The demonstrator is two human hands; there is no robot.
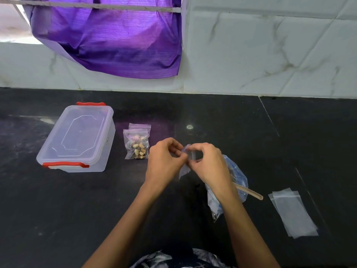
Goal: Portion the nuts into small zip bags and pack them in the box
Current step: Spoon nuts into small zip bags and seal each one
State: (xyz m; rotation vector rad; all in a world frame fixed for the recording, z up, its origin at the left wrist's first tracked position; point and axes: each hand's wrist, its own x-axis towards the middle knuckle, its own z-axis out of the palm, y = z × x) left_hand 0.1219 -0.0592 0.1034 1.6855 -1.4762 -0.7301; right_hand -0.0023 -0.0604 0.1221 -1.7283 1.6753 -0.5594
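The counter [58,209] is dark polished stone, glossy with faint dusty smears, and the wall [270,55] behind is smooth white marble-look tile. The box [77,138] is cloudy translucent plastic with red plastic clips; the empty zip bags [293,213] are thin clear film. A purple cloth [116,39] has a silky, finely ribbed sheen, and the stick [249,191] looks like plain matt wood.

The right hand [207,163] and forearm are covering much of the large plastic bag [238,175] (its contents unreadable) and the near end of the wooden stick [251,192]. Fingers are hiding the small zip bag [184,169] top; the purple cloth [108,39] is running off the frame's upper edge.
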